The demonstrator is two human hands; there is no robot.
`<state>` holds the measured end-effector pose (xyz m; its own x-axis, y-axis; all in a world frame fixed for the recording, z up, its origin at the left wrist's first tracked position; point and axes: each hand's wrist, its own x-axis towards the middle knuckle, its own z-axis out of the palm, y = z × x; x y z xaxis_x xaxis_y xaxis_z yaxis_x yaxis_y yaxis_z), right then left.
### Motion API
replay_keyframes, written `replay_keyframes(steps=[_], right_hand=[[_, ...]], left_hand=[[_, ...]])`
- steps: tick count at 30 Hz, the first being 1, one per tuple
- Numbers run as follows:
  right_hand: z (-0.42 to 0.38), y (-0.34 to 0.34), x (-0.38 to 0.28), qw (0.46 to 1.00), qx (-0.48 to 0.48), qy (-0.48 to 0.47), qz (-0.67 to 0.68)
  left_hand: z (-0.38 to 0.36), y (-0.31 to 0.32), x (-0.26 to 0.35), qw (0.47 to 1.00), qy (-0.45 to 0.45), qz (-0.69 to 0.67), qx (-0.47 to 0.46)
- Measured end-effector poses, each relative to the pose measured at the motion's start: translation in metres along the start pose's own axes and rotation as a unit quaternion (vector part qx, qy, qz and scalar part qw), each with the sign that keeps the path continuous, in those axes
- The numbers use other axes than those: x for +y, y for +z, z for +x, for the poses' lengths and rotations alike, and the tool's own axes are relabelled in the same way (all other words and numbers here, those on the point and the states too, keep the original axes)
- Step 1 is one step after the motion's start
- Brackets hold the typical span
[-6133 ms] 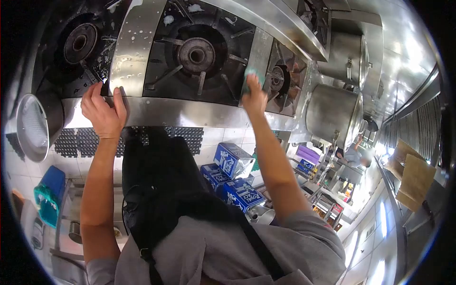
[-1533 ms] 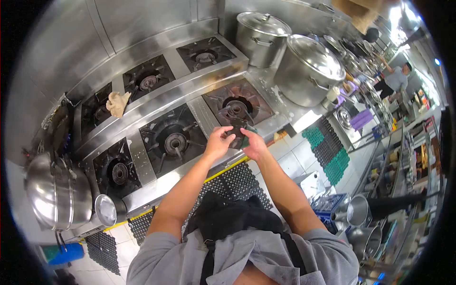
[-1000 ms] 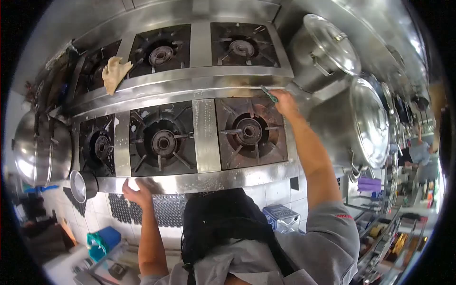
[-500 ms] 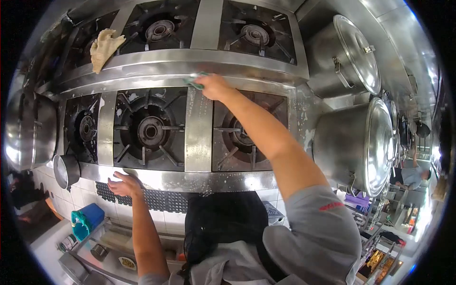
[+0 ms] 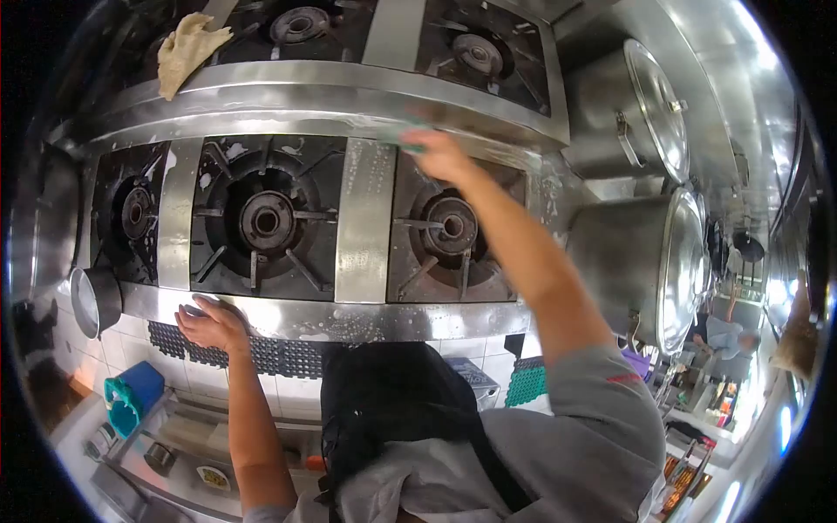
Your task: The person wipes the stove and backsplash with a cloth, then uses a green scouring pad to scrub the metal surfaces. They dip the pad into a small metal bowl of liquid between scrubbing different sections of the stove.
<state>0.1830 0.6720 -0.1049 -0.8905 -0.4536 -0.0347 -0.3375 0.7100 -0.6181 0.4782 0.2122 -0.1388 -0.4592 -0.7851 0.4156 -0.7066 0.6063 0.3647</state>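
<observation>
My right hand (image 5: 438,157) is closed on a green scouring pad (image 5: 406,139), blurred by motion, against the steel riser behind the front burners. My left hand (image 5: 212,324) rests with its fingers apart at the front edge of the steel stove (image 5: 362,235), holding nothing. White suds and drops dot the steel strip between the middle front burner (image 5: 266,220) and the right front burner (image 5: 451,225). A beige cloth (image 5: 187,54) lies on the raised back tier at the upper left.
Two large lidded steel pots (image 5: 623,261) stand at the right. A small metal pot (image 5: 96,302) sits at the stove's front left corner, beside a larger pot. Below left is a blue bucket (image 5: 144,388). Another person (image 5: 725,337) is far off at the right.
My right hand has moved right along the riser with the green pad. The view has shifted, and my left hand remains at the front edge.
</observation>
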Motion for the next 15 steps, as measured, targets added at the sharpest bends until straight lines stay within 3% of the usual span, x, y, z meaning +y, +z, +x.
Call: replay_keyframes(steps=[1, 3, 5, 8, 10, 11, 12, 14, 15], right_hand=[[0.026, 0.026, -0.022, 0.999, 0.034, -0.021, -0.008], [0.045, 0.015, -0.062, 0.999, 0.050, -0.007, -0.003], [0.041, -0.001, -0.067, 0.993, -0.081, 0.090, -0.009], [-0.043, -0.053, 0.053, 1.000, -0.007, 0.015, -0.004], [-0.112, -0.103, 0.127, 0.985, 0.002, 0.100, 0.138], [-0.137, -0.129, 0.120, 0.994, 0.021, 0.092, 0.047], [-0.131, -0.131, 0.101, 0.995, 0.016, 0.089, 0.047], [-0.117, -0.120, 0.069, 0.963, 0.042, 0.264, -0.020], [-0.099, -0.088, 0.103, 0.989, 0.041, 0.122, 0.076]], left_hand=[[0.001, -0.003, 0.002, 1.000, 0.006, -0.002, -0.001], [0.002, -0.006, 0.005, 1.000, -0.006, 0.017, -0.015], [0.000, 0.001, -0.004, 0.999, 0.001, 0.032, -0.014], [-0.001, 0.013, -0.016, 0.999, -0.009, 0.033, -0.001], [-0.001, 0.010, -0.010, 0.999, -0.024, 0.030, -0.013], [-0.001, 0.008, -0.007, 0.999, -0.034, 0.028, -0.021], [-0.001, 0.007, -0.007, 0.999, -0.028, 0.034, -0.020], [0.000, 0.009, -0.009, 0.999, -0.017, 0.035, -0.011], [0.000, 0.009, -0.008, 0.999, -0.003, 0.034, -0.003]])
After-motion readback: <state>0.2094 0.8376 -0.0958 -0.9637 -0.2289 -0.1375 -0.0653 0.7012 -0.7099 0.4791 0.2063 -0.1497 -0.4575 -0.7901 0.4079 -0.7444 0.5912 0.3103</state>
